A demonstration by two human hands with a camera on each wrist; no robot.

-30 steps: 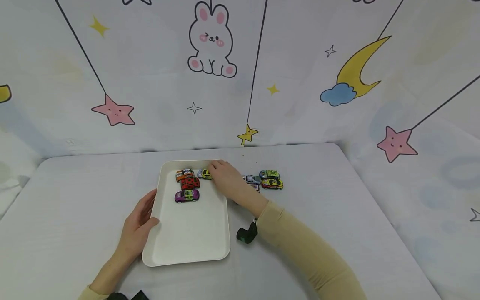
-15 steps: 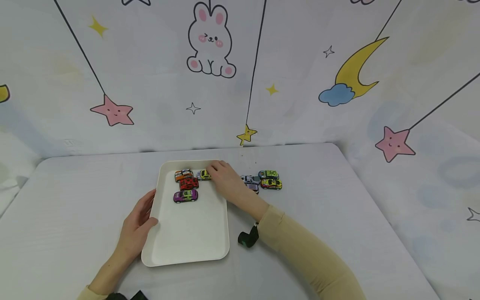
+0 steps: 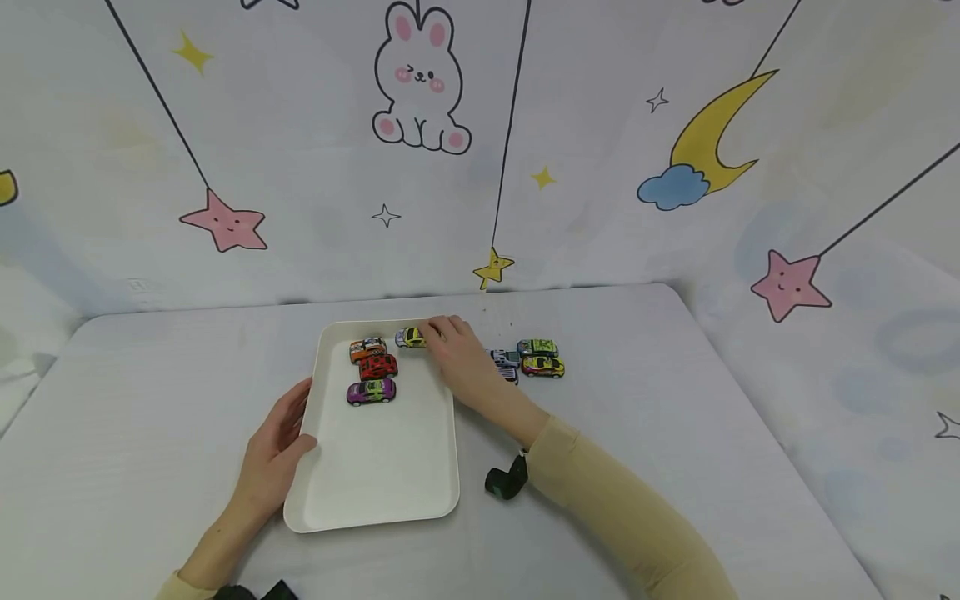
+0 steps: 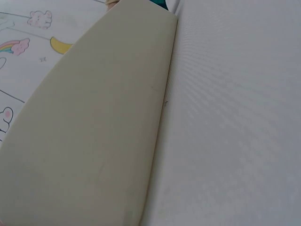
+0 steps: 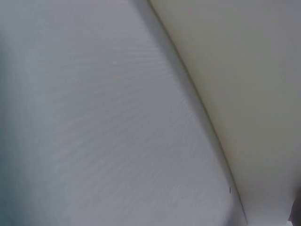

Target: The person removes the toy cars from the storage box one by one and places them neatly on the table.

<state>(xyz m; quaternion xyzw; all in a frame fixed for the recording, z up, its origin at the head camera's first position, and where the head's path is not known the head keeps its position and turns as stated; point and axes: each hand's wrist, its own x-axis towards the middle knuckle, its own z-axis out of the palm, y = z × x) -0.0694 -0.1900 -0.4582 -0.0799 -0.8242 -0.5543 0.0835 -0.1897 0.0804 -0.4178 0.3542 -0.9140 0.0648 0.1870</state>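
A white tray (image 3: 375, 475) lies on the table, its long side pointing away from me. My left hand (image 3: 272, 454) grips its left side, thumb at the rim and fingers along the outside. Near the far right corner, my right hand (image 3: 461, 362) pinches a yellow toy car (image 3: 408, 337), whose right end the fingers hide. Left of it in the tray are an orange-and-white toy car (image 3: 367, 350), a red one (image 3: 378, 367) and a purple one (image 3: 371, 392). The wrist views mostly show the tray's outer walls (image 4: 94, 122) and the white tabletop.
Right of the tray, partly behind my right hand, are more toy cars: a green one (image 3: 537, 347), a yellow-and-red one (image 3: 543, 367), a pale blue one (image 3: 504, 357) and a striped one (image 3: 507, 374). A cartoon-printed wall sheet (image 3: 322, 233) rises behind the table.
The right hand has shifted the yellow toy car slightly toward the tray's far wall, away from the red car. The left hand and the tray stay in place.
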